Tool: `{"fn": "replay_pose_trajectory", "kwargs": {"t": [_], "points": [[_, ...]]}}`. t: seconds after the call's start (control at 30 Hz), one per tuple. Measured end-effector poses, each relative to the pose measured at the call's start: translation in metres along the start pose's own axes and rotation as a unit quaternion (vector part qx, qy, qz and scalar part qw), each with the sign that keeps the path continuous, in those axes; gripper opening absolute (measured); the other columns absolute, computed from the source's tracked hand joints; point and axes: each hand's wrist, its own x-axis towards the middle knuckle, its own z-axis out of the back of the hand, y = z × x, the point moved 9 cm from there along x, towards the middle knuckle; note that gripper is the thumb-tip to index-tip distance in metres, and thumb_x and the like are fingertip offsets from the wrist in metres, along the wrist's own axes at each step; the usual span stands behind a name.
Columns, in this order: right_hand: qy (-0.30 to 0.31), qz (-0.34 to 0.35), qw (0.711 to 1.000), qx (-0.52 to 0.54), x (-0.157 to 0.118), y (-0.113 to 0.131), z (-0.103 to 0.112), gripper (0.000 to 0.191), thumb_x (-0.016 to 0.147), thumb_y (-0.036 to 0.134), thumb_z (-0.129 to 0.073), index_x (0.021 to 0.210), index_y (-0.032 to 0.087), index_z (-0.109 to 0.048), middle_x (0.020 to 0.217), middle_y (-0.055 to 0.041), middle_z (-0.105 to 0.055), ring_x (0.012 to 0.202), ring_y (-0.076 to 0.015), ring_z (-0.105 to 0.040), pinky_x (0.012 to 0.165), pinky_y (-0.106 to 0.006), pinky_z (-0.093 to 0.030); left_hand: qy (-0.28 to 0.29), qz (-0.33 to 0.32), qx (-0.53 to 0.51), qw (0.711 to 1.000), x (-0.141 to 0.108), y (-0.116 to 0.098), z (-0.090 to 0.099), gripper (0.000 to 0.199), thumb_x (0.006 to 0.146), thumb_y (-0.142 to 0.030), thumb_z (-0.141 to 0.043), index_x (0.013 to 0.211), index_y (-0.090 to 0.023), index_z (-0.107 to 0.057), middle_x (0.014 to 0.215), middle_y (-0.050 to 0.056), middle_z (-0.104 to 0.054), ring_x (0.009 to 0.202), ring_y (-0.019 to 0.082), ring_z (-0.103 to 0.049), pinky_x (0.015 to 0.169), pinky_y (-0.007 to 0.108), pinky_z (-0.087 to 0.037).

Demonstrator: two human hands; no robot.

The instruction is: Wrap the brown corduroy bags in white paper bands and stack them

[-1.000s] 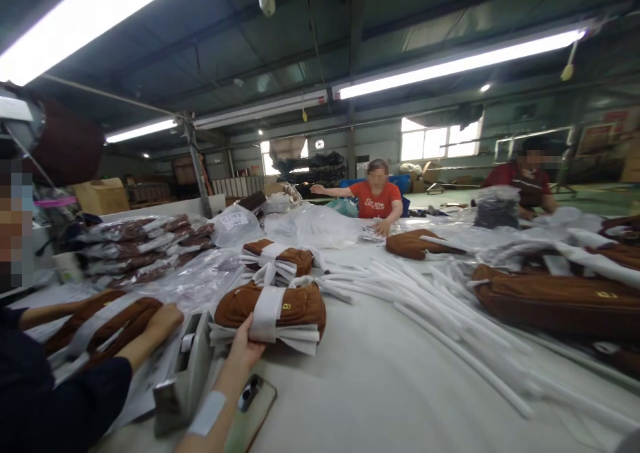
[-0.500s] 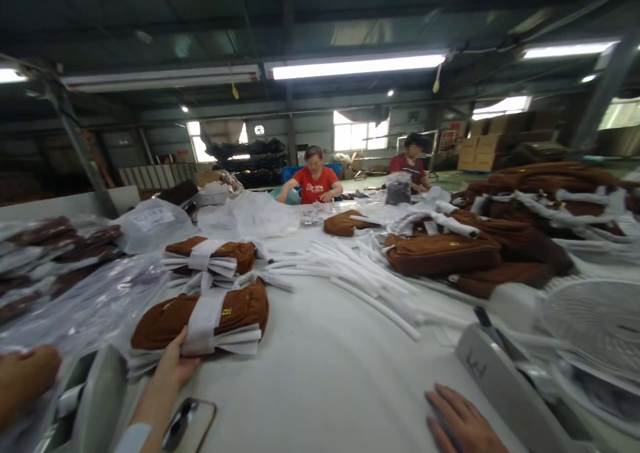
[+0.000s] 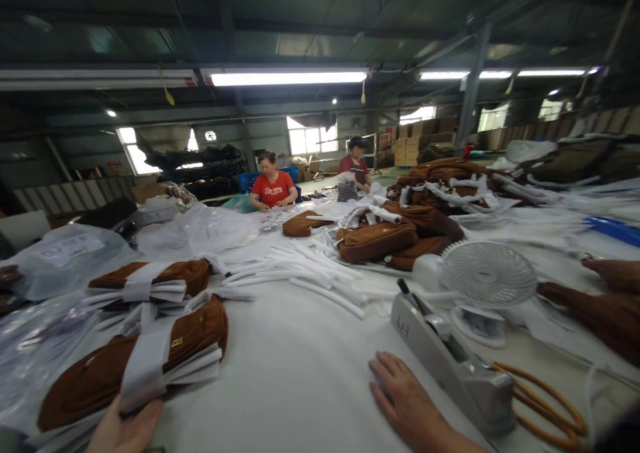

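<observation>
My left hand (image 3: 127,426) grips the near edge of a brown bag (image 3: 195,346) at the lower left, by the white paper band (image 3: 145,366) wrapped round it. White strips stick out from the bag's underside. Part of that hand's fingers is hidden beneath the band. My right hand (image 3: 407,399) lies palm down on the white table, fingers stretched out, holding nothing that I can see. Just right of it stands a grey tape dispenser (image 3: 450,359). Behind the held bag lies a second banded brown bag (image 3: 195,276).
White strips (image 3: 290,266) lie across the middle. Brown bags (image 3: 377,239) are heaped beyond them. A white fan (image 3: 487,273) and orange-handled scissors (image 3: 545,406) are at right. Clear plastic bags (image 3: 55,253) cover the left. Two people (image 3: 273,189) work across the table.
My view has swung right, so things sit further left and the scissors and whole fan show. The banded bag has come nearer with my left hand. The other hand at far left is out of view.
</observation>
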Motion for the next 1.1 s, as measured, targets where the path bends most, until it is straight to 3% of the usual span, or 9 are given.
{"fn": "replay_pose_trajectory", "kwargs": {"t": [0.1, 0.2, 0.3, 0.4, 0.57, 0.7, 0.87, 1.03, 1.1], "points": [[-0.006, -0.002, 1.000, 0.003, -0.003, 0.005, 0.005, 0.040, 0.092, 0.031, -0.048, 0.126, 0.016, -0.063, 0.138, -0.0153, -0.054, 0.132, -0.0296, -0.046, 0.113, -0.048, -0.036, 0.032, 0.099, -0.044, 0.994, -0.040, 0.029, -0.026, 0.018, 0.084, -0.038, -0.055, 0.097, -0.027, -0.048, 0.084, 0.007, -0.069, 0.082, 0.026, -0.071, 0.076, 0.042, -0.061], [-0.006, -0.006, 1.000, 0.010, -0.006, 0.008, 0.009, 0.037, 0.091, 0.028, -0.050, 0.124, 0.016, -0.063, 0.137, -0.0149, -0.054, 0.131, -0.0296, -0.046, 0.113, -0.047, -0.036, 0.081, 0.104, -0.049, 0.990, -0.083, 0.036, -0.077, 0.009, 0.085, -0.031, -0.054, 0.090, -0.024, -0.050, 0.093, 0.009, -0.071, 0.082, 0.021, -0.071, 0.070, 0.033, -0.060], [0.002, -0.008, 1.000, 0.017, -0.008, 0.011, 0.011, 0.035, 0.090, 0.025, -0.051, 0.122, 0.016, -0.064, 0.137, -0.0149, -0.054, 0.132, -0.0295, -0.045, 0.114, -0.046, -0.034, 0.131, 0.028, -0.020, 0.991, -0.118, 0.031, -0.133, 0.014, 0.082, -0.026, -0.055, 0.095, -0.022, -0.056, 0.097, 0.010, -0.070, 0.087, 0.020, -0.071, 0.072, 0.033, -0.059], [-0.001, -0.010, 1.000, 0.024, -0.010, 0.013, 0.013, 0.033, 0.090, 0.024, -0.051, 0.120, 0.016, -0.064, 0.136, -0.0155, -0.054, 0.131, -0.0295, -0.045, 0.114, -0.045, -0.034, 0.170, -0.070, 0.059, 0.981, -0.139, 0.031, -0.182, 0.028, 0.076, -0.033, -0.064, 0.101, -0.022, -0.058, 0.100, 0.009, -0.069, 0.092, 0.022, -0.068, 0.079, 0.037, -0.056], [0.006, -0.018, 1.000, 0.015, -0.011, 0.013, 0.013, 0.035, 0.091, 0.024, -0.051, 0.123, 0.015, -0.062, 0.138, -0.0155, -0.052, 0.132, -0.0299, -0.044, 0.115, -0.046, -0.033, 0.197, -0.285, 0.269, 0.899, -0.156, 0.035, -0.244, 0.039, 0.073, -0.050, -0.066, 0.097, -0.019, -0.060, 0.100, 0.011, -0.066, 0.100, 0.029, -0.064, 0.093, 0.046, -0.049], [0.012, -0.017, 1.000, 0.015, -0.010, 0.012, 0.010, 0.036, 0.091, 0.024, -0.050, 0.125, 0.015, -0.061, 0.139, -0.0153, -0.052, 0.134, -0.0305, -0.043, 0.115, -0.047, -0.033, 0.204, -0.327, 0.318, 0.866, -0.152, 0.048, -0.259, 0.033, 0.069, -0.037, -0.073, 0.094, -0.021, -0.061, 0.099, 0.010, -0.067, 0.113, 0.032, -0.059, 0.108, 0.047, -0.037], [0.012, -0.011, 1.000, 0.006, -0.007, 0.010, 0.005, 0.037, 0.092, 0.025, -0.049, 0.126, 0.015, -0.061, 0.141, -0.0160, -0.050, 0.135, -0.0311, -0.041, 0.115, -0.049, -0.032, 0.210, -0.349, 0.387, 0.827, -0.139, 0.070, -0.248, 0.034, 0.069, -0.032, -0.073, 0.100, -0.022, -0.063, 0.110, 0.012, -0.065, 0.126, 0.033, -0.049, 0.115, 0.052, -0.021], [-0.002, 0.007, 1.000, 0.003, -0.004, 0.004, -0.002, 0.037, 0.092, 0.026, -0.049, 0.126, 0.017, -0.061, 0.140, -0.0159, -0.051, 0.134, -0.0318, -0.043, 0.113, -0.051, -0.036, 0.200, -0.434, 0.514, 0.712, -0.142, 0.084, -0.250, 0.027, 0.086, -0.040, -0.059, 0.107, -0.024, -0.064, 0.125, 0.013, -0.060, 0.127, 0.032, -0.045, 0.113, 0.053, -0.023], [-0.005, 0.008, 1.000, 0.001, -0.003, 0.000, -0.006, 0.039, 0.091, 0.028, -0.050, 0.127, 0.017, -0.061, 0.140, -0.0161, -0.052, 0.134, -0.0324, -0.043, 0.113, -0.052, -0.037, 0.192, -0.437, 0.543, 0.691, -0.139, 0.088, -0.252, 0.031, 0.088, -0.042, -0.055, 0.113, -0.024, -0.064, 0.130, 0.014, -0.058, 0.127, 0.033, -0.044, 0.112, 0.052, -0.025]]}}
